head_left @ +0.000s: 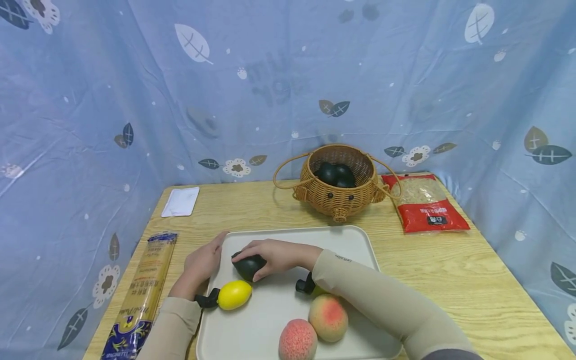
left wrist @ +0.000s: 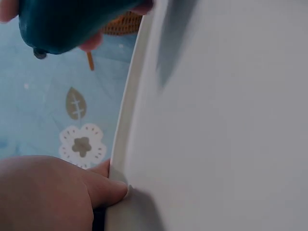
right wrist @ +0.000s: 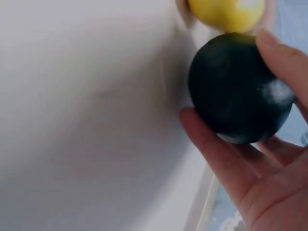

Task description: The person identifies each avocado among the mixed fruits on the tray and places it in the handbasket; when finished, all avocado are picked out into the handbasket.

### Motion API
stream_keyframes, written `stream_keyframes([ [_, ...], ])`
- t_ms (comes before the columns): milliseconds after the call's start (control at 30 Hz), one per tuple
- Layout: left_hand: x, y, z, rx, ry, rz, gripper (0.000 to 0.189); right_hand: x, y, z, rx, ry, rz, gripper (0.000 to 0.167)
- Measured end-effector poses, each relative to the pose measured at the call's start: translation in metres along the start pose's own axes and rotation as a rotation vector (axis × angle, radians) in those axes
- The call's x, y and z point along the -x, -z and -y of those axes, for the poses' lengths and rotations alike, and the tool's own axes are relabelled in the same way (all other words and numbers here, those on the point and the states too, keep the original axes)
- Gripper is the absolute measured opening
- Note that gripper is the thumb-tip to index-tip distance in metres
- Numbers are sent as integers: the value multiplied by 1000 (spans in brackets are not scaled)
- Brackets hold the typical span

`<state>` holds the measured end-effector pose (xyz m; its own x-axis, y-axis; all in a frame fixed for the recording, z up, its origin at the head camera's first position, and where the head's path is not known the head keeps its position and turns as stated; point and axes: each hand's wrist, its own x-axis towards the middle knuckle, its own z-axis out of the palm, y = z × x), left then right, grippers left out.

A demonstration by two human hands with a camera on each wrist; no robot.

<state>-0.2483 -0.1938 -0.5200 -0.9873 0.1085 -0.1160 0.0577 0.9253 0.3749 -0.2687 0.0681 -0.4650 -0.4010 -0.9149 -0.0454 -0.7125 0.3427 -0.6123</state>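
My right hand (head_left: 274, 257) holds a dark green avocado (head_left: 248, 267) over the upper left part of a white tray (head_left: 270, 320). In the right wrist view, its thumb and fingers curl round the avocado (right wrist: 238, 89). My left hand (head_left: 203, 262) grips the tray's left rim, thumb on top, as the left wrist view shows. A yellow lemon (head_left: 235, 295) lies beside my left wrist. Two peaches (head_left: 328, 317) sit near the tray's front, below my right forearm. Something yellow-green shows partly from under the right sleeve; the rest of it is hidden.
Behind the tray stands a wicker basket (head_left: 315, 200) with looped handles and several dark avocados inside. A red bag (head_left: 427, 205) lies to its right. A pasta packet (head_left: 146, 285) lies left of the tray, and a white square (head_left: 181, 201) at the back left.
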Motion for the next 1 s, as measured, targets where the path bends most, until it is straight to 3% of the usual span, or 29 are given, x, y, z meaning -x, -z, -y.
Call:
stream_keyframes([
  [267,2,-2,0,13,21,-3,52,19,30,-7,-7,-102,-221,65],
  [567,1,-1,-2,11,0,-23,51,48,82,-14,198,-285,-602,61],
  [767,2,0,-4,16,8,-6,52,72,111,-30,169,-434,-848,60],
  [1000,1,0,-2,15,18,14,52,99,138,-48,157,-584,-967,62],
])
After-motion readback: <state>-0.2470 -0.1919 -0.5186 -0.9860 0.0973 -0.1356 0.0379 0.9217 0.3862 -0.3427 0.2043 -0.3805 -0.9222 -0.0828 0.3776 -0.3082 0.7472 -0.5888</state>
